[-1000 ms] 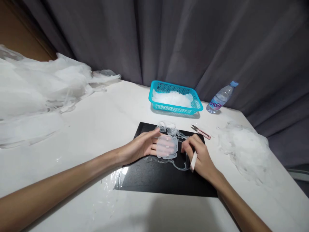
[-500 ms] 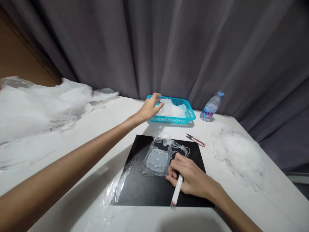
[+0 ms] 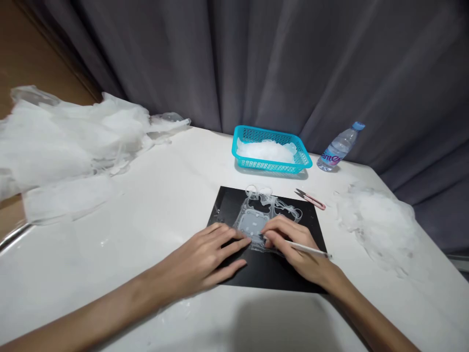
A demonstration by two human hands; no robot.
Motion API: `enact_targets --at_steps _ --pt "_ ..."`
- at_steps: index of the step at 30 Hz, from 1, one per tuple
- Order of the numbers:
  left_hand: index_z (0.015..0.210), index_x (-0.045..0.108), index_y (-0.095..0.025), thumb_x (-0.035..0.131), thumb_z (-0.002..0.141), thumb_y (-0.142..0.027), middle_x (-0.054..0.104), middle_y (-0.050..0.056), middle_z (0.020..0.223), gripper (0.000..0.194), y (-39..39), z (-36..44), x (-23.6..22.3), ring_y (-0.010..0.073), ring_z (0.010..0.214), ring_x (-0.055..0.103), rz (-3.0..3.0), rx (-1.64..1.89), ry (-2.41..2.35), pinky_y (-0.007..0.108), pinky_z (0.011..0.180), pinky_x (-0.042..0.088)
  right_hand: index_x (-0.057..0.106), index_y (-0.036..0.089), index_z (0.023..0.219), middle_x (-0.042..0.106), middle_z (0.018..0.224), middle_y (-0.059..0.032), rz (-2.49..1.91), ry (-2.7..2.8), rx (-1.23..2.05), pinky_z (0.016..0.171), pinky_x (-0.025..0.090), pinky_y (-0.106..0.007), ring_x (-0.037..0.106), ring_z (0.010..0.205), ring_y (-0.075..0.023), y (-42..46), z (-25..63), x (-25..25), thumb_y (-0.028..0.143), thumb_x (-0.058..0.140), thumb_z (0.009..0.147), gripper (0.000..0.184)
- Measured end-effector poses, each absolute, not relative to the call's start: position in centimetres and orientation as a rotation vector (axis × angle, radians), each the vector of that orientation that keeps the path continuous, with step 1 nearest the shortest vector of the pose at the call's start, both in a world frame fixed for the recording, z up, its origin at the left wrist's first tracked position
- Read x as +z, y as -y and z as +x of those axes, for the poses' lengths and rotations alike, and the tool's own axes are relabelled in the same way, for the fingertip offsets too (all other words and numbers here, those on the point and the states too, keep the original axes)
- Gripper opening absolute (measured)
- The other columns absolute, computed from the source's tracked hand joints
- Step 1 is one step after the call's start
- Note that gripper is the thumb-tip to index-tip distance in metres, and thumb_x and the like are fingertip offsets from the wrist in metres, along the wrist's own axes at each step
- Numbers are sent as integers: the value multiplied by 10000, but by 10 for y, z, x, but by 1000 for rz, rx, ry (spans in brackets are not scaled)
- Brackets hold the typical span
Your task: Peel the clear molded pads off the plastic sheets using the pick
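Observation:
A clear, thin moulded plastic piece [image 3: 252,222] with a rounded square panel and looping strands lies on the black mat [image 3: 252,271]. My left hand [image 3: 216,252] rests flat with fingers apart, its fingertips at the near left edge of the piece. From the other side, my right hand [image 3: 293,239] is closed around a slim white pen-like tool [image 3: 309,249], held like a pen. The working tip is hidden by the fingers, close to the lower right of the panel. Pink-handled thread snips [image 3: 311,199] lie just beyond the mat.
A blue plastic basket [image 3: 271,167] holding translucent white pieces stands at the back. To its right is a water bottle [image 3: 339,149]. Piles of filmy white plastic [image 3: 73,142] lie at the left, with another heap [image 3: 379,227] at the right. A grey curtain [image 3: 264,58] hangs behind the table.
My left hand has come back from the basket to the plastic piece on the mat. The tool in my right hand has swung from pointing toward me to lying rightward.

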State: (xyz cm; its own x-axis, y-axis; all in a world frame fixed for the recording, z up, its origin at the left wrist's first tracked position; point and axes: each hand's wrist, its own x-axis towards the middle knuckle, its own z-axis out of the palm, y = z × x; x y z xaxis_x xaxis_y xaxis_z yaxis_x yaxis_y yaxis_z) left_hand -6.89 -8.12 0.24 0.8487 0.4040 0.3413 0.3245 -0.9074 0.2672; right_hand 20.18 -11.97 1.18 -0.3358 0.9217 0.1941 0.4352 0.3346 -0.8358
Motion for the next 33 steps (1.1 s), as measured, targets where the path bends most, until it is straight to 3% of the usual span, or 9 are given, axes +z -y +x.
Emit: enact_targets --at_steps 2,5,17,25,33 --pt "1423 619 -179 574 1055 -327 728 123 1273 400 80 -67 1 267 1094 687 2831 584 -561 416 995 517 682 236 1008 690 966 -23 -1211 1919 926 860 521 -299 662 907 -171 120 196 10 375 571 1063 186" --pt "1435 621 -175 579 1051 -376 715 134 1282 435 82 -65 2 285 1105 678 2818 553 -592 431 971 536 699 236 1025 707 1031 -23 -1230 1905 996 868 543 -284 683 926 -160 120 194 9 303 629 1031 97" --pt "1472 609 -282 544 1062 -480 610 129 1472 461 84 -70 -2 308 1271 610 2697 521 -678 466 1044 514 662 230 1004 721 996 -33 -1194 1966 878 864 542 -301 686 909 -169 127 185 -1 222 615 1033 56" --pt "1427 623 -200 547 1057 -477 717 121 1267 469 93 -64 -3 289 1102 659 2681 572 -643 419 944 538 645 238 1057 729 1028 -48 -1136 2029 787 920 568 -323 702 982 -185 128 185 -3 202 579 1050 75" --pt "1362 645 -153 524 1067 -441 734 133 1242 429 93 -64 -3 292 1069 669 2727 538 -620 417 919 516 602 189 1123 724 1013 -99 -1105 2270 300 866 591 -352 694 949 -215 133 174 -8 116 476 1060 158"
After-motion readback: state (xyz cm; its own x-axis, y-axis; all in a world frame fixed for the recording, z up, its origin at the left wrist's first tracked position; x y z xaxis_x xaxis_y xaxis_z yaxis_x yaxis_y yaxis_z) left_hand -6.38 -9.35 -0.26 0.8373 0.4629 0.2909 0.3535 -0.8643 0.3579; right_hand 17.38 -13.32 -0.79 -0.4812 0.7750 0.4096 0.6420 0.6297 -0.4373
